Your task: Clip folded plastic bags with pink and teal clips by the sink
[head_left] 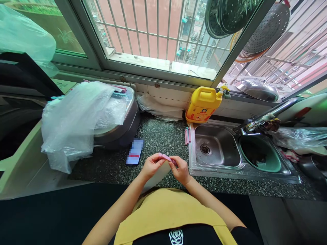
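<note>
A pink sealing clip [166, 157] is pinched at both ends, between the fingertips of my left hand [151, 166] and my right hand [181, 170]. Below it hangs a pale, see-through plastic bag [158, 174], its top edge up by the clip. Whether the clip is fully closed on the bag is too small to tell. Both hands are above the counter's front edge, close to my yellow apron [166, 207]. More pink clips [187, 136], with a bluish one among them, lie by the sink's left rim.
A phone [135, 152] lies on the speckled counter [160, 132]. To the left, plastic bags [74, 119] cover a dark appliance [120, 131]. A yellow jug [203, 104] stands behind the metal sink [217, 144], whose right basin holds a green tub [268, 165].
</note>
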{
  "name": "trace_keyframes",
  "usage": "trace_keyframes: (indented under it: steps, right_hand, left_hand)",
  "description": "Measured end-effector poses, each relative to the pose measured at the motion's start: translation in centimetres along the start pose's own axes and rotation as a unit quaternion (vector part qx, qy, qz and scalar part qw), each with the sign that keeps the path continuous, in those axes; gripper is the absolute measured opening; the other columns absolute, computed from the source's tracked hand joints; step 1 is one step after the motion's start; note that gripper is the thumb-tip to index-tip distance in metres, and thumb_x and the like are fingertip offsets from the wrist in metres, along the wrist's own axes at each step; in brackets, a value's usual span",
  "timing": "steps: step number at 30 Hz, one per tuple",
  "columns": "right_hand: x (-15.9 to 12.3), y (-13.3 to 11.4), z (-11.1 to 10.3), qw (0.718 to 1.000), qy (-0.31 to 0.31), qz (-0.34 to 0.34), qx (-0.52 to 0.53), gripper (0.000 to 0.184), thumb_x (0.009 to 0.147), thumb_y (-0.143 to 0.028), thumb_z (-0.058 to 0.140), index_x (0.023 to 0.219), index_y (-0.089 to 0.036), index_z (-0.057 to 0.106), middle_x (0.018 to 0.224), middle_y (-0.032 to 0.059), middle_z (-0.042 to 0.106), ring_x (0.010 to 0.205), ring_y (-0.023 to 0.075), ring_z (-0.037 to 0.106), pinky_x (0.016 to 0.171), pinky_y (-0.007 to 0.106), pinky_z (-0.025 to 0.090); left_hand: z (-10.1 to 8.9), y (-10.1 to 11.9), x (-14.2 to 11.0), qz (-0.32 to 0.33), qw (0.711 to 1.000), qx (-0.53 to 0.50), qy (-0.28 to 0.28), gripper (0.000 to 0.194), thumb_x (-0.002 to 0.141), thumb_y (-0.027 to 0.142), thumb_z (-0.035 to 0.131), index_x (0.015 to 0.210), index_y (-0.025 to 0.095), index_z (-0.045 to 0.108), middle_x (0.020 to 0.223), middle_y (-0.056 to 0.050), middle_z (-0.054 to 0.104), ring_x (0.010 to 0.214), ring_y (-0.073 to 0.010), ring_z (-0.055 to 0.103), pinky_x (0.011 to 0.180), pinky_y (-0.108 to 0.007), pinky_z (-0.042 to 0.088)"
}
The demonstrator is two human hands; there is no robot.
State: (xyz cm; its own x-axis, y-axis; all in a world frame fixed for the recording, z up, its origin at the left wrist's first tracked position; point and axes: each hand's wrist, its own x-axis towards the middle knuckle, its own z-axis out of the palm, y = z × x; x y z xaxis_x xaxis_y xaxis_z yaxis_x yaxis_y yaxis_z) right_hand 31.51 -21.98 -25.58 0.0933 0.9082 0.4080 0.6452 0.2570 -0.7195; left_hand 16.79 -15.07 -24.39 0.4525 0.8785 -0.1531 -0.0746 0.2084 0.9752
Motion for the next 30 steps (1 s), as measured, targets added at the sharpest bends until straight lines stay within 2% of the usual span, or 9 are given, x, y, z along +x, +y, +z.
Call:
trace_keyframes:
  steps: [6, 14, 19, 21, 25, 30]
  right_hand:
    - [0.6, -1.2, 0.5, 0.998, 0.018, -0.007, 0.056, 0.013, 0.084, -0.021, 0.048, 0.092, -0.019, 0.058, 0.083, 0.0055, 0.062, 0.074, 0.0143, 0.058, 0.065, 0.026, 0.049]
    - [0.4, -1.8, 1.0, 0.997, 0.048, 0.012, 0.055, 0.013, 0.084, -0.020, 0.048, 0.093, -0.019, 0.058, 0.083, 0.0058, 0.062, 0.074, 0.0145, 0.058, 0.063, 0.026, 0.050]
    - [0.3, -2.1, 0.7, 0.998, 0.057, 0.015, 0.035, 0.012, 0.085, -0.020, 0.047, 0.092, -0.018, 0.058, 0.080, 0.0051, 0.062, 0.070, 0.0135, 0.058, 0.060, 0.024, 0.049]
    - [0.3, -2.1, 0.6, 0.998, 0.052, 0.009, 0.018, 0.012, 0.085, -0.020, 0.047, 0.091, -0.018, 0.058, 0.079, 0.0051, 0.062, 0.069, 0.0136, 0.058, 0.061, 0.025, 0.049]
    - [0.3, -1.7, 0.6, 0.999, 0.041, -0.012, 0.002, 0.013, 0.085, -0.020, 0.047, 0.093, -0.018, 0.057, 0.081, 0.0058, 0.064, 0.073, 0.0147, 0.060, 0.064, 0.026, 0.050]
    - [0.7, -1.7, 0.6, 0.997, 0.067, -0.032, 0.006, 0.014, 0.085, -0.018, 0.046, 0.097, -0.019, 0.055, 0.090, 0.0071, 0.065, 0.082, 0.0161, 0.062, 0.072, 0.030, 0.052]
  left_hand:
    - [-0.7, -0.3, -0.4, -0.017, 0.999, -0.048, -0.010, 0.028, 0.061, 0.041, 0.070, 0.069, 0.014, 0.067, 0.068, -0.001, 0.060, 0.066, -0.0125, 0.053, 0.065, -0.024, 0.042]
    - [-0.6, -0.6, -0.2, -0.041, 0.993, -0.106, -0.029, 0.028, 0.059, 0.039, 0.072, 0.071, 0.014, 0.066, 0.067, -0.001, 0.060, 0.065, -0.0116, 0.052, 0.066, -0.024, 0.042]
    - [-0.5, -0.4, 0.1, -0.027, 0.994, -0.090, -0.048, 0.031, 0.059, 0.041, 0.071, 0.070, 0.013, 0.064, 0.066, 0.000, 0.058, 0.064, -0.0116, 0.050, 0.065, -0.024, 0.041]
    - [-0.6, -0.2, 0.1, -0.017, 0.996, -0.063, -0.057, 0.034, 0.063, 0.047, 0.066, 0.069, 0.013, 0.063, 0.065, -0.001, 0.056, 0.063, -0.0115, 0.048, 0.062, -0.023, 0.040]
    - [-0.7, 0.5, 0.2, 0.000, 1.000, -0.014, -0.020, 0.047, 0.072, 0.060, 0.050, 0.060, 0.014, 0.055, 0.059, 0.000, 0.050, 0.058, -0.0110, 0.043, 0.056, -0.023, 0.036]
    - [-0.3, 0.7, 0.7, -0.002, 0.999, 0.031, 0.043, 0.049, 0.071, 0.063, 0.047, 0.058, 0.016, 0.050, 0.057, 0.000, 0.050, 0.058, -0.0120, 0.043, 0.058, -0.025, 0.037]
